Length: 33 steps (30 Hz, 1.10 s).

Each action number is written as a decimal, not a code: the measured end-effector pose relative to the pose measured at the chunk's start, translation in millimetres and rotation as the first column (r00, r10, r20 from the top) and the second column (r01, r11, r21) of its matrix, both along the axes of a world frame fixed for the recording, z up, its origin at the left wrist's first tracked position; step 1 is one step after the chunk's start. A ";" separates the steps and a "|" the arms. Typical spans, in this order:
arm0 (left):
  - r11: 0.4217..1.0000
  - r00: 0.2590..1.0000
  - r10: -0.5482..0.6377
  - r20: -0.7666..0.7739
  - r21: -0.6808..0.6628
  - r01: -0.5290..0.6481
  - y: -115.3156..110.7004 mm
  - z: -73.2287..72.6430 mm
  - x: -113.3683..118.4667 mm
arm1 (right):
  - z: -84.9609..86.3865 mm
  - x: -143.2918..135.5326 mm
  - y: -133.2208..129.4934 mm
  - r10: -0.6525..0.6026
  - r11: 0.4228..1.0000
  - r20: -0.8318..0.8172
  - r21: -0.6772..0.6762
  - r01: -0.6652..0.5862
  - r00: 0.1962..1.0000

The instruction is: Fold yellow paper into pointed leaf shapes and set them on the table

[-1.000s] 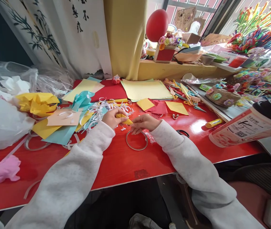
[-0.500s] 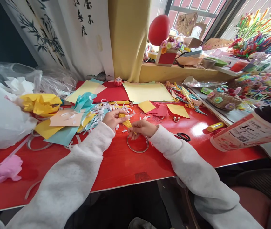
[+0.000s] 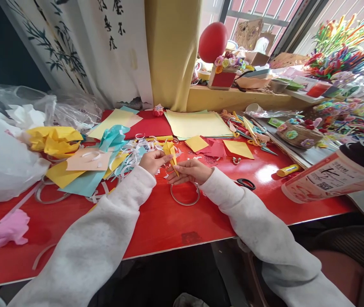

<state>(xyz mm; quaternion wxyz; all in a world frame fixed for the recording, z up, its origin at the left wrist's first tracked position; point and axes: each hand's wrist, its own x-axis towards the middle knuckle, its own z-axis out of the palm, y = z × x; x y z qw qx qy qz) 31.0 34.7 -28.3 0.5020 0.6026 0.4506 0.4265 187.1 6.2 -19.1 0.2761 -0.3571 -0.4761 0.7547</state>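
A piece of folded yellow paper [image 3: 169, 150], narrowing to a point at its lower end, is held between both hands above the red table [image 3: 169, 230]. My left hand [image 3: 152, 161] pinches it from the left side with thumb and fingers. Near its pointed lower end, my right hand [image 3: 192, 171] grips it with thumb and forefinger, the other fingers lying beneath. Under the right hand lies a thin ring [image 3: 185, 205] on the table. White paper shreds [image 3: 135, 149] lie beside the left hand. Yellow paper squares [image 3: 238, 149] and red paper pieces [image 3: 215, 147] are behind the right hand.
Black-handled scissors [image 3: 246, 183] lie right of my right sleeve. A tilted paper cup [image 3: 325, 175] with a black lid and a yellow glue stick [image 3: 288, 170] are farther right. Paper sheets [image 3: 197, 123] lie at the back; a white plastic bag [image 3: 5, 157] is on the left.
The folded yellow paper has turned more upright, and its upper end now shows wider above my fingers. My right hand has moved slightly up, with its fingers straighter.
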 end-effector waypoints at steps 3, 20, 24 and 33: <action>1.000 1.000 -0.009 0.018 0.016 0.008 -2.3 3.4 1.0 | 0.1 2.3 0.4 0.001 1.000 -0.049 0.002 -0.001 0.999; 0.991 0.991 -0.132 -0.030 -0.001 0.132 -3.2 2.0 2.2 | 2.3 -0.4 1.5 -0.088 0.994 0.082 0.075 0.082 0.993; 1.000 0.980 0.012 -0.198 0.002 -0.011 -5.5 5.4 2.7 | 0.1 -2.0 1.5 -0.073 0.989 0.204 0.144 0.044 0.976; 0.995 0.999 -0.046 -0.021 -0.089 0.044 1.0 -3.2 1.3 | -0.9 -3.2 -0.1 0.000 0.992 0.181 0.125 -0.024 0.983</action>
